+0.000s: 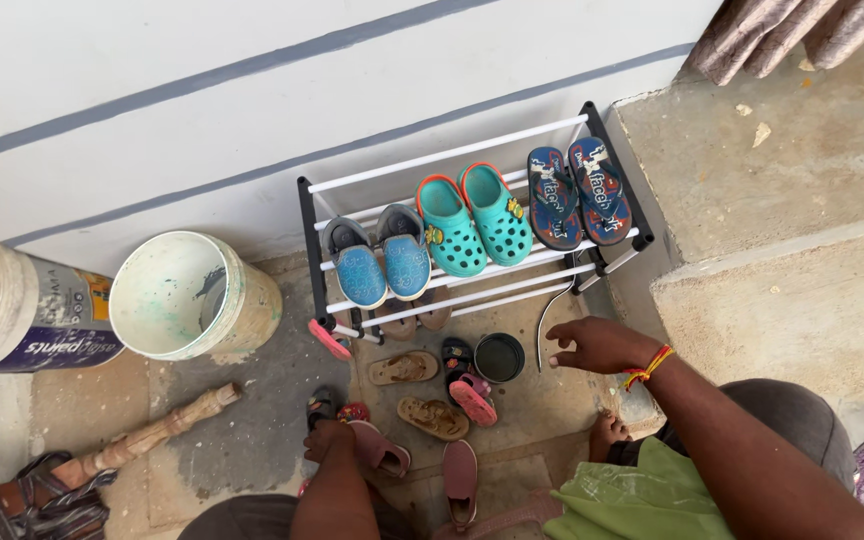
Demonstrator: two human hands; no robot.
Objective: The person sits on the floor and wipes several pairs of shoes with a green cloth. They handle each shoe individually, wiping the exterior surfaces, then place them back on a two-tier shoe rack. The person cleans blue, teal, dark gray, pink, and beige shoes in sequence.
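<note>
Shoes are counted on the rack [612, 135]: two blue slip-ons [377, 260], two teal clogs [472, 225], two navy flip-flops [577, 195]. A pink shoe [377, 447] on the floor is gripped by the left hand [330, 438]. The right hand [597, 345] is held half open, empty, near a round black tin [499, 357].

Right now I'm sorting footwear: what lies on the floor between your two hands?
In the head view, between left hand and right hand: tan sandals, a pink-soled sandal, a round black lid.

Head-worn view, steeply downward, near, over shoe rack [472, 215] and floor.
</note>
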